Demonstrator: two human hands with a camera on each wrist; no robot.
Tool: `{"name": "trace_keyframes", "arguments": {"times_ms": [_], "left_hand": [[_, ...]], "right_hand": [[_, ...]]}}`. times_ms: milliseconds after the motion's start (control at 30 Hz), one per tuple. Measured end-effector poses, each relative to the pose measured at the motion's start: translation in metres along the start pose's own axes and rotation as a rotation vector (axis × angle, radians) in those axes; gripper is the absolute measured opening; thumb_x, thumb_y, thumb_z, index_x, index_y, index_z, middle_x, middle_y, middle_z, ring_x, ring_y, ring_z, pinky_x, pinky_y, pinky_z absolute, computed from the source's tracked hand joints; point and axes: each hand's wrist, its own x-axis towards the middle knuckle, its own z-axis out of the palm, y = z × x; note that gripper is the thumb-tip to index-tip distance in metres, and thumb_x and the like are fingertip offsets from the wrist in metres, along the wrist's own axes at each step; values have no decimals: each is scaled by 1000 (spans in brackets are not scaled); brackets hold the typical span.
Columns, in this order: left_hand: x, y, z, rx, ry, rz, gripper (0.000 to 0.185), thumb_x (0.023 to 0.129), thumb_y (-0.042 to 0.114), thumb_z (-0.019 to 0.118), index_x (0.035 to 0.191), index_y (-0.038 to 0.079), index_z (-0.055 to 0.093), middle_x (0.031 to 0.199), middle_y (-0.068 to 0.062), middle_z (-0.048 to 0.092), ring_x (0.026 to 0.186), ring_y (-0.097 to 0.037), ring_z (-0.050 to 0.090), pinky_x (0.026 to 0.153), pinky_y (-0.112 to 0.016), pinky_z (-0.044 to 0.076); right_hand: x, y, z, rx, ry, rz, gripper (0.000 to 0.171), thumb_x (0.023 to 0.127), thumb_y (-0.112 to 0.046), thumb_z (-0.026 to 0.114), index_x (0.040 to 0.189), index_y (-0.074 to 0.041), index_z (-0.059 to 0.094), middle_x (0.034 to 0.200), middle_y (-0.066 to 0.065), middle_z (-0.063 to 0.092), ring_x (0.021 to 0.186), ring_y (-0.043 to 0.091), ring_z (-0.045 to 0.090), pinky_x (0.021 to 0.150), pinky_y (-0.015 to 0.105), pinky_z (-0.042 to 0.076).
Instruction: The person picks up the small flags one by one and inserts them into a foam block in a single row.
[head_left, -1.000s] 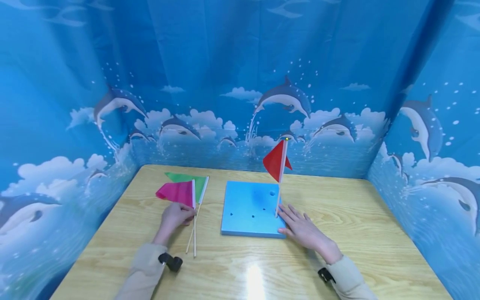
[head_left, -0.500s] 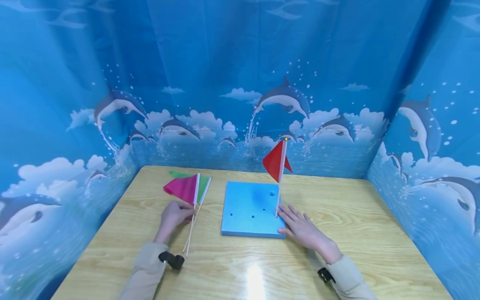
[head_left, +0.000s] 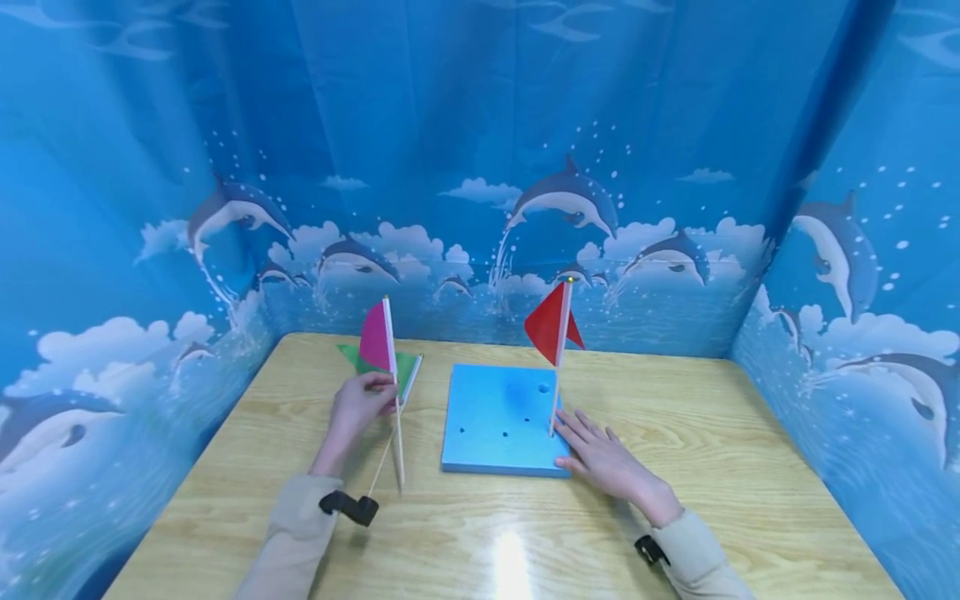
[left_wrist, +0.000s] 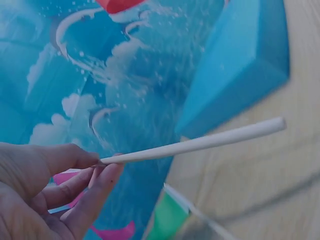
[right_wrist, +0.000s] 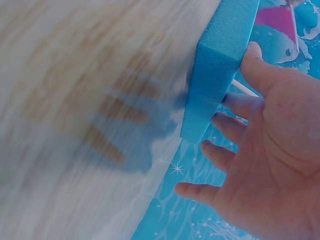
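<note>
My left hand (head_left: 360, 404) pinches the wooden stick of a magenta pennant flag (head_left: 375, 337), which stands nearly upright. In the left wrist view, thumb and fingertips hold the flag's stick (left_wrist: 200, 145), its bare end pointing toward the blue block. A green flag (head_left: 407, 367) lies on the table behind, partly covered by the hand and magenta flag. My right hand (head_left: 603, 458) rests with outstretched fingers at the right edge of a blue foam block (head_left: 483, 408). A red flag (head_left: 546, 327) stands in that block, close to the fingertips. Several small holes show in its top.
The wooden table (head_left: 675, 400) bears everything. A blue dolphin-print curtain (head_left: 450, 167) hangs along its back and sides. Black wrist cameras sit on both sleeves; the left one (head_left: 351, 506) is beside the flag sticks.
The left hand has lifted the magenta flag from lying across the green one and tipped it nearly upright. The green flag stays on the table. The right hand and red flag keep their places.
</note>
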Motion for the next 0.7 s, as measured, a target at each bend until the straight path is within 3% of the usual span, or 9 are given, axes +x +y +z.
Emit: {"name": "trace_keyframes", "arguments": {"times_ms": [167, 367, 700], "left_hand": [[2, 21, 14, -76, -17, 65, 30, 97, 6, 65, 124, -9, 63, 115, -28, 67, 82, -20, 75, 74, -26, 63], [5, 43, 42, -196, -17, 156, 26, 95, 2, 68, 118, -10, 66, 111, -28, 67, 91, -36, 74, 73, -26, 63], [5, 57, 96, -340, -18, 385, 19, 95, 2, 69, 112, -7, 69, 105, -25, 69, 90, -45, 72, 74, -29, 64]], "right_hand": [[0, 1, 0, 4, 2, -6, 66, 105, -40, 54, 158, -8, 33, 165, 16, 26, 151, 46, 18, 112, 79, 18], [0, 2, 2, -4, 2, -2, 66, 105, -41, 53, 159, -9, 32, 166, 15, 25, 152, 44, 18, 113, 78, 18], [-1, 3, 2, -8, 16, 6, 67, 104, -41, 54, 158, -9, 32, 166, 14, 26, 152, 44, 18, 114, 77, 18]]}}
